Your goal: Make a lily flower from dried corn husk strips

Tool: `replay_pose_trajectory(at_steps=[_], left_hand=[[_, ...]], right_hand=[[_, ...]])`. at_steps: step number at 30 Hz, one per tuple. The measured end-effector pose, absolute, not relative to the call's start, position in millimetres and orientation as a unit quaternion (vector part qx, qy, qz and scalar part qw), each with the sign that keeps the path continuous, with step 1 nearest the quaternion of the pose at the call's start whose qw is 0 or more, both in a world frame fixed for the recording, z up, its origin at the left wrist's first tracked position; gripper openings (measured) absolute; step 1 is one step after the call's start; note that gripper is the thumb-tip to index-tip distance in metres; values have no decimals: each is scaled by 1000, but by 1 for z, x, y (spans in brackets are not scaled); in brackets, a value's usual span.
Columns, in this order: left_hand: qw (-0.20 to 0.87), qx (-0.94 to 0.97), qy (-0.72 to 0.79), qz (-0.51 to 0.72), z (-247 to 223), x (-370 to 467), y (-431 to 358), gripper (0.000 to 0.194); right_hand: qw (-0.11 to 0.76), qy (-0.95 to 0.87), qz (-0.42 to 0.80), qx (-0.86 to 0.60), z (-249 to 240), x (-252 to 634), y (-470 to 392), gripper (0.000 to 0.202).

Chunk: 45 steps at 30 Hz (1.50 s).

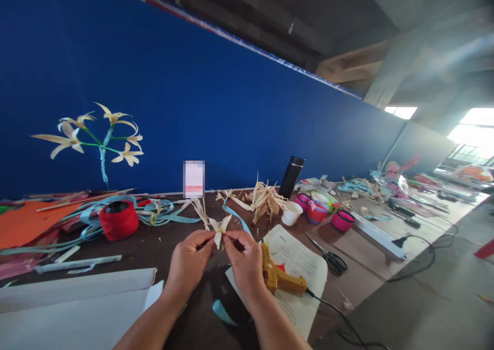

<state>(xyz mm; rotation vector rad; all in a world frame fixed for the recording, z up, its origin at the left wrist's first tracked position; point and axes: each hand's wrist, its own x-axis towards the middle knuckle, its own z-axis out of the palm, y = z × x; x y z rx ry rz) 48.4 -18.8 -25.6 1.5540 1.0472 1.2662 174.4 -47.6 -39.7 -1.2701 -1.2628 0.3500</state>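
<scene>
Between my two hands, over the dark table, is a small pale flower (219, 226) with petals that look like dried husk. My left hand (192, 260) pinches its left side between thumb and fingers. On its right side my right hand (244, 257) does the same, fingertips close to the other hand's. The flower's base is partly hidden by the fingertips. Just right of my right hand a yellow hot glue gun (283, 278) lies on a printed sheet (297, 309). A light blue ribbon (224, 313) curls on the table below my hands.
A red spool (119, 220) and blue ribbons lie at left, near a white box (73, 309). Dried husks (266, 200), a black bottle (292, 177), a white cup (292, 213) and scissors (332, 257) are at right. A finished flower stem (103, 157) stands against the blue partition (216, 98).
</scene>
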Motion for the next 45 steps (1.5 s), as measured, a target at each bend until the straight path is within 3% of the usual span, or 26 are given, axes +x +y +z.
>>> replay_pose_trajectory(at_steps=[14, 25, 31, 41, 45], left_hand=[[346, 676, 423, 494, -20, 47, -23, 22], [397, 637, 434, 498, -18, 47, -22, 20], [457, 596, 432, 499, -18, 45, -17, 23], [389, 621, 410, 544, -18, 44, -18, 20], [384, 635, 403, 535, -16, 43, -18, 18]], right_hand=[[618, -561, 126, -536, -36, 172, -49, 12], [630, -573, 116, -511, -35, 173, -49, 15], [625, -590, 140, -491, -30, 172, -53, 17], [607, -606, 172, -484, -24, 172, -59, 17], [620, -570, 244, -480, -28, 171, -58, 14]])
